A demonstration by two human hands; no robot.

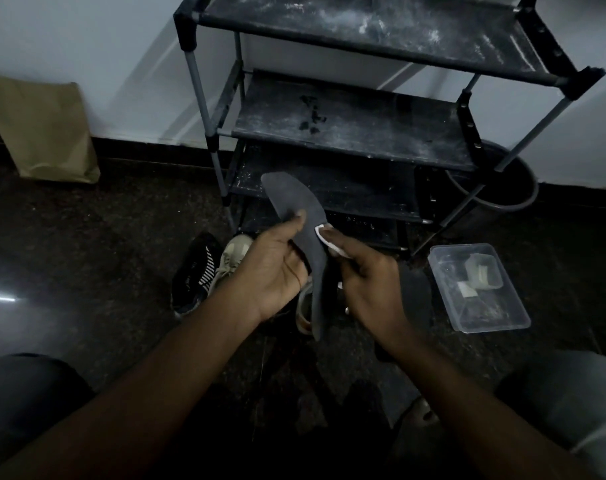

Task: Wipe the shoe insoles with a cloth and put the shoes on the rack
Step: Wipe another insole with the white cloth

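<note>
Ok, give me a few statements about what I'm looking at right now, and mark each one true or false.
1. The left hand holds the dark insole. True.
2. The white cloth is in the left hand. False: the right hand holds it against the insole's edge.
3. Shoes already sit on the rack. False: the black striped shoe and the beige shoe are on the floor.
4. A clear plastic container lies on the floor at the right. True.
</note>
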